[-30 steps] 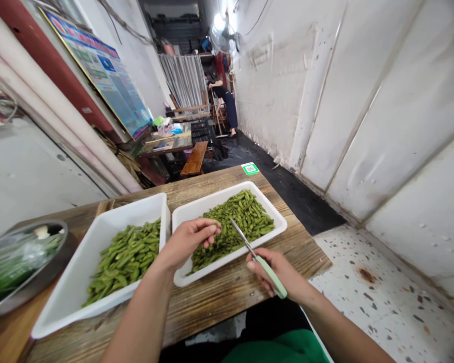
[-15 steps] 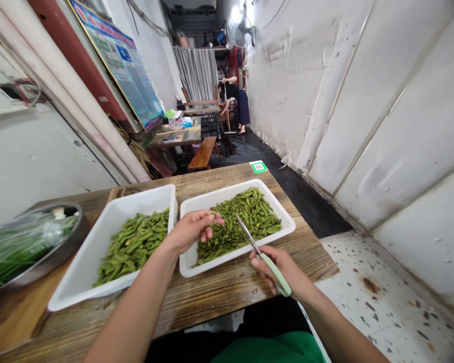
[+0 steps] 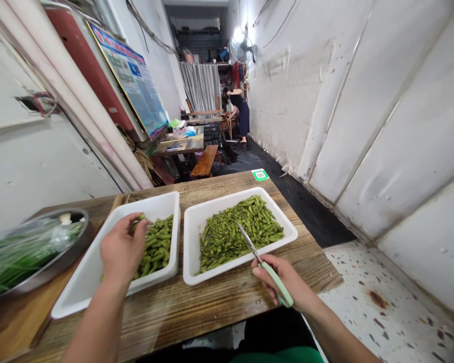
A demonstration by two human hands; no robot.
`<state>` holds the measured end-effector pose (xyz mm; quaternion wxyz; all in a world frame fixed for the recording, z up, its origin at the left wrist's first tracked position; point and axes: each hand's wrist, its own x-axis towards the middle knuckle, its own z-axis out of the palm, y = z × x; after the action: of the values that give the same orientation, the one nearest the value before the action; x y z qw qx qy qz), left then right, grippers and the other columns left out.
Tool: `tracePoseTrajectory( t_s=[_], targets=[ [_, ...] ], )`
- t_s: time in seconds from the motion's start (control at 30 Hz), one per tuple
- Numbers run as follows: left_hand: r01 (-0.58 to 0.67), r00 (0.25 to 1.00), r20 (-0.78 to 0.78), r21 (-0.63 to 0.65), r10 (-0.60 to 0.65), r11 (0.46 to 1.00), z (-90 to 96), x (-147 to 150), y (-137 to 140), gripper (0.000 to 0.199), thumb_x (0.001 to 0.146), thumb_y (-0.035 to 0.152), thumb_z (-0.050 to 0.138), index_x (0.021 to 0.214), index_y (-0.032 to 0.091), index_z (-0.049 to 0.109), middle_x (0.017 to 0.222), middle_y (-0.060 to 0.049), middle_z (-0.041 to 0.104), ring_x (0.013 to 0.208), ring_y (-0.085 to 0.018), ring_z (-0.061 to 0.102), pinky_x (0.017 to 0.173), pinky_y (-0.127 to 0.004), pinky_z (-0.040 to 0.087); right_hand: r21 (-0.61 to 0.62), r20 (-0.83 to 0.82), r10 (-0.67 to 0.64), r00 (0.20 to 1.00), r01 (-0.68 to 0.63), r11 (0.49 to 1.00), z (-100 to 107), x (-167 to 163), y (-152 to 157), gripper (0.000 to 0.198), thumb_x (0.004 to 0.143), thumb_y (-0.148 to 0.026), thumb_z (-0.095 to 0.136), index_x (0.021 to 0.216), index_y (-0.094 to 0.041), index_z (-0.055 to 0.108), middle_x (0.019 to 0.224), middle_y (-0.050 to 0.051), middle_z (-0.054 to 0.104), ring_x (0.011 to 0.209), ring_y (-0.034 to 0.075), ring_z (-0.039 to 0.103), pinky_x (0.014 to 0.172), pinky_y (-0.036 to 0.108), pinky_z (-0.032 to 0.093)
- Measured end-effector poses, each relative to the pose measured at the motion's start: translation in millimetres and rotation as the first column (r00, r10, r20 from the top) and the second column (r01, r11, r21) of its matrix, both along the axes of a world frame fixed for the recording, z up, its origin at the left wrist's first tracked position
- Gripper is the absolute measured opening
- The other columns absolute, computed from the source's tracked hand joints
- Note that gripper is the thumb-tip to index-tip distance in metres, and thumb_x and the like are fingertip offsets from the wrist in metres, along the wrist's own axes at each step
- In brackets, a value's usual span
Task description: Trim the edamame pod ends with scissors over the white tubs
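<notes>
My left hand (image 3: 123, 247) is above the left white tray (image 3: 79, 282), its fingers pinched on a green edamame pod (image 3: 141, 217) that shows at the fingertips. Edamame pods (image 3: 161, 242) lie under it, partly hidden by the hand. My right hand (image 3: 276, 277) grips scissors (image 3: 274, 278) with pale green handles. Their blades look closed and point over the near edge of the right white tray (image 3: 192, 257). That tray holds a spread heap of edamame pods (image 3: 238, 227), touched by neither hand.
A metal basin (image 3: 83, 227) with plastic-wrapped green stalks stands at the left of the wooden table (image 3: 166, 312). A QR-code card (image 3: 260, 175) lies at the far edge. Beyond are a bench (image 3: 205, 161), another table (image 3: 177, 146) and a person (image 3: 243, 116) bending with a long-handled tool.
My left hand has moved left from the right tray to above the left tray, a pod in its fingers. The right hand keeps the scissors in nearly the same place.
</notes>
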<state>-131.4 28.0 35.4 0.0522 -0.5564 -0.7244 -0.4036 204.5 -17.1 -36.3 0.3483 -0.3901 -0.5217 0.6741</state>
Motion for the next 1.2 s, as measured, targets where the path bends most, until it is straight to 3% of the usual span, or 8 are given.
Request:
tracePoseTrajectory(
  t_s=[0.13,0.27,0.4,0.53,0.73,0.83,1.0,1.2],
  targets=[
    [-0.119,0.964,-0.26,-0.218,0.06,0.969,-14.5,-26.0,-2.6,0.029,0.074,0.033,0.051,0.092,0.014,0.061,0.106,-0.012,0.061,0.102,-0.031,0.054,0.089,-0.044,0.041,0.002,-0.003,-0.005,1.0,0.005,1.0,3.0,-3.2,-2.0,0.039,0.071,-0.051,0.06,0.087,-0.017,0.051,0.047,-0.01,0.035,0.033,0.003,0.033,0.029,0.013,0.033],
    [-0.02,0.977,-0.215,-0.113,-0.005,0.993,-31.8,-10.1,-9.2,0.029,0.078,0.033,0.044,0.094,0.016,0.063,0.113,-0.012,0.06,0.107,-0.028,0.053,0.093,-0.041,0.039,0.008,0.018,-0.019,1.0,0.019,1.0,1.8,-4.8,-1.1,0.041,0.07,-0.053,0.06,0.087,-0.017,0.051,0.048,-0.01,0.035,0.033,0.003,0.034,0.029,0.013,0.034],
    [0.107,0.994,0.018,-0.036,-0.106,0.994,-38.7,31.1,-21.7,0.027,0.08,0.035,0.047,0.096,0.022,0.064,0.101,-0.004,0.066,0.093,-0.021,0.06,0.087,-0.036,0.044,0.012,0.034,-0.023,0.999,0.023,1.0,-2.2,-7.6,1.3,0.04,0.07,-0.052,0.061,0.086,-0.017,0.05,0.048,-0.01,0.034,0.032,0.003,0.034,0.028,0.013,0.033],
    [0.223,0.97,0.12,-0.096,-0.211,0.97,-42.5,68.6,-30.8,0.028,0.079,0.038,0.05,0.093,0.021,0.066,0.096,-0.003,0.068,0.088,-0.02,0.061,0.085,-0.031,0.045,0.023,0.044,-0.04,0.998,0.039,0.999,-1.4,-6.2,0.8,0.039,0.071,-0.051,0.06,0.086,-0.017,0.05,0.048,-0.01,0.035,0.031,0.003,0.034,0.028,0.014,0.033],
    [0.398,0.917,0.007,-0.089,-0.399,0.913,-56.7,97.0,-43.7,0.025,0.082,0.03,0.046,0.091,0.018,0.066,0.09,-0.007,0.068,0.084,-0.018,0.06,0.081,-0.029,0.044,0.072,0.113,-0.175,0.978,0.168,0.983,2.6,4.4,6.6,0.055,0.071,-0.05,0.06,0.113,-0.018,0.044,0.052,-0.009,0.041,0.033,0.005,0.037,0.03,0.018,0.036],
    [0.469,0.875,-0.095,-0.079,-0.475,0.88,-65.0,102.2,-48.4,0.02,0.083,0.025,0.046,0.082,0.016,0.064,0.076,-0.008,0.065,0.074,-0.017,0.057,0.075,-0.03,0.043,0.072,0.192,-0.15,0.97,0.138,0.988,-0.9,8.0,13.1,0.056,0.074,-0.05,0.057,0.118,-0.019,0.04,0.05,-0.009,0.041,0.032,0.006,0.038,0.03,0.018,0.034],
    [0.467,0.852,-0.215,-0.101,-0.478,0.878,-70.9,105.9,-55.4,0.018,0.083,0.022,0.045,0.074,0.016,0.06,0.064,-0.006,0.058,0.065,-0.016,0.051,0.069,-0.029,0.04,0.175,0.326,-0.1,0.94,0.044,0.984,-3.2,17.3,15.6,0.048,0.074,-0.045,0.06,0.112,-0.019,0.046,0.056,-0.007,0.04,0.035,0.005,0.038,0.033,0.018,0.031],
    [0.471,0.848,-0.221,-0.104,-0.482,0.876,-73.9,104.4,-82.1,0.02,0.082,0.021,0.047,0.066,0.017,0.059,0.057,-0.004,0.053,0.059,-0.014,0.047,0.062,-0.028,0.038,0.086,0.352,0.001,0.936,-0.033,0.996,3.6,23.9,-6.0,0.051,0.073,-0.046,0.061,0.115,-0.02,0.045,0.059,-0.007,0.039,0.037,0.005,0.039,0.034,0.017,0.032]
  ],
)
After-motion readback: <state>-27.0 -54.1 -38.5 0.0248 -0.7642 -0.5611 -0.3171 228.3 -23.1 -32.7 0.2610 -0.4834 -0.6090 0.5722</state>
